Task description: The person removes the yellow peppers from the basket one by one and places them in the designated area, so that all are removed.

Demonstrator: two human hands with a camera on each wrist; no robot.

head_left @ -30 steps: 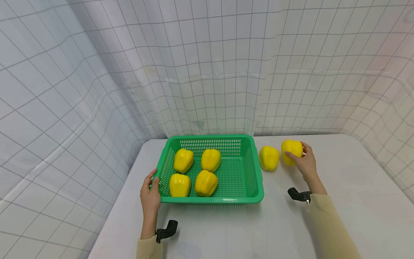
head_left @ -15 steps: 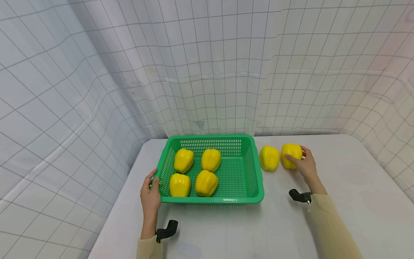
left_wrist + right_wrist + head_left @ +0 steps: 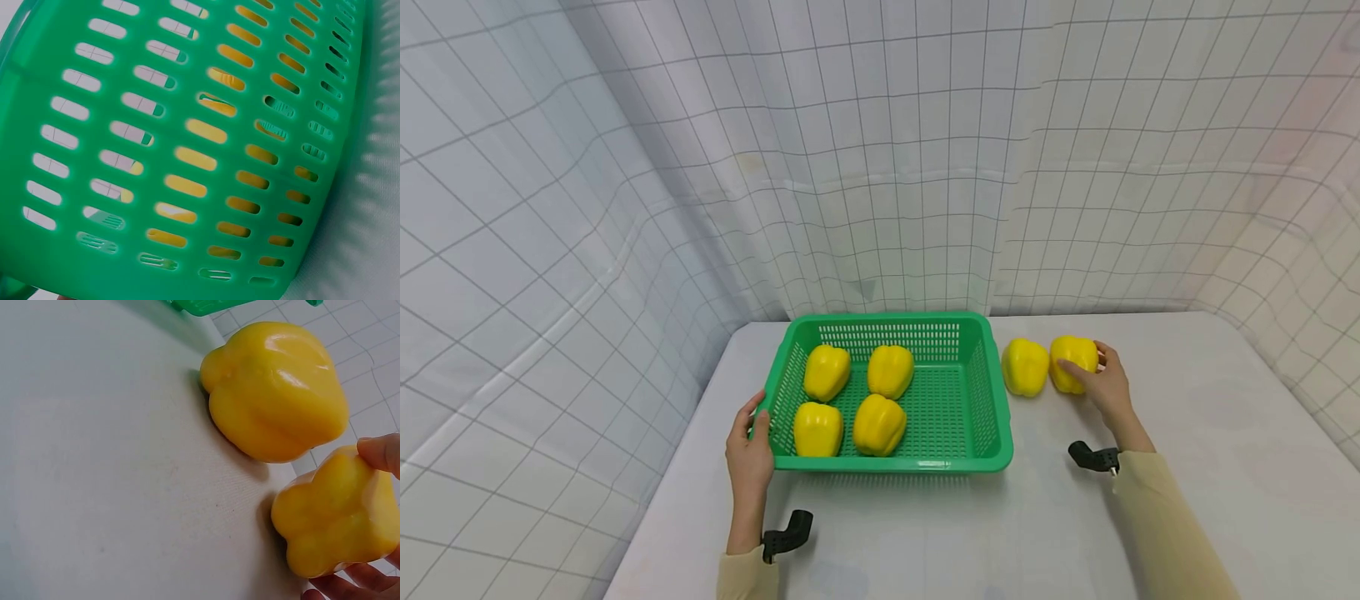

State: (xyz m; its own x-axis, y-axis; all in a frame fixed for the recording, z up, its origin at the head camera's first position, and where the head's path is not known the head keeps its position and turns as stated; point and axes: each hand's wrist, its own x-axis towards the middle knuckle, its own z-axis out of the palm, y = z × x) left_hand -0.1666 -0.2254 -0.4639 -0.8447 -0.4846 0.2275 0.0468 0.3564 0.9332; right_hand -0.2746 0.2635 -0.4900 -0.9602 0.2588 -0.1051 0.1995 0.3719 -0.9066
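A green plastic basket [image 3: 893, 464] with slotted walls stands on the white table, several yellow bell peppers inside it, one of them a front-left pepper [image 3: 817, 429]. My left hand [image 3: 749, 446] grips the basket's left rim, thumb over the edge. In the left wrist view the slotted wall [image 3: 134, 181] fills most of the picture, with yellow showing through. To the right of the basket my right hand [image 3: 1108, 385] holds a yellow bell pepper [image 3: 337, 519] between thumb and fingers, low at the table. Beside it rests another yellow bell pepper [image 3: 278, 390], between the held one and the basket.
White grid-patterned curtains [image 3: 880, 167] hang behind and along both sides of the table [image 3: 925, 533]. Black wrist-worn camera mounts [image 3: 788, 535] project from both forearms. The basket's right part shows bare slotted floor [image 3: 934, 412].
My right hand has lowered the held bell pepper towards the table and shifted it slightly left, nearer the other loose pepper. The left hand and the basket stay in place.
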